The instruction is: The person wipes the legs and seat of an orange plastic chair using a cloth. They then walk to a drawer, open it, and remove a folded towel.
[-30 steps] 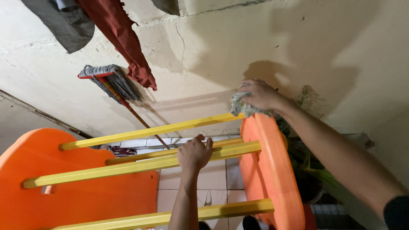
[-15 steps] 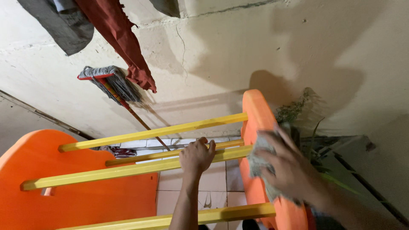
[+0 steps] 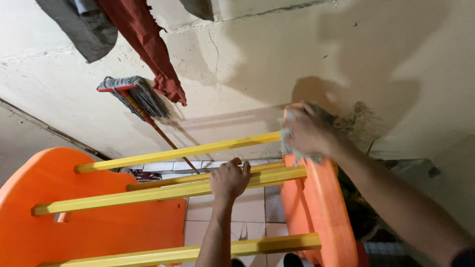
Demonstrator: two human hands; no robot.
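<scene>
Cream plaster wall behind, pale tiled floor (image 3: 250, 205) below. Grey rag (image 3: 289, 143) sits on top edge of right orange plastic side panel (image 3: 321, 207), right hand (image 3: 308, 129) fingers clamped on it. Left hand (image 3: 228, 178) fingers curled round middle yellow crossbar (image 3: 163, 190). Left orange panel (image 3: 74, 227) near left. Grey string mop (image 3: 136, 96) leans on wall far left, red cloth (image 3: 148, 44) hanging above.

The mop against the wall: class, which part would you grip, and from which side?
Grip the bare handle just below the grey mop head, coming from the open room side. The mop stands head-up, leaning on the wall, and the stick is the only slim, rigid part. Lower down it runs behind the yellow bars, which would likely block a hand.
</scene>
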